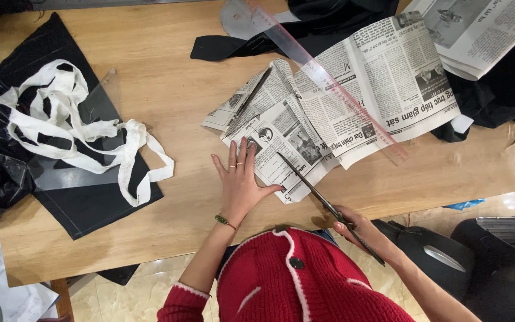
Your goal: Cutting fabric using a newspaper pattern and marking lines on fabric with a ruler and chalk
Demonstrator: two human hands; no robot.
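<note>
- Scissors, long and dark-bladed metal (314, 194), held in right hand (359, 229) at the near table edge; fingers wrapped shut around the handles, blades parted and biting into the printed newspaper sheet (281, 149).
- Left hand (239, 182) flat on that sheet's near-left corner, fingers spread and straight, gripping nothing, just pressing down.
- Newspaper lies mid-table, folded and creased, a second dark narrow tool (251, 95) lying on it.
- Clear pink plastic ruler (329, 80) runs diagonally across the paper.
- Light wooden table (162, 77); pale tiled floor (150, 280) below.
- Black fabric piece (90, 206) at left with tangled white cloth strips (78, 134) on top; more black cloth (329, 18) at the far edge; stacked newspapers (484, 33) far right.
</note>
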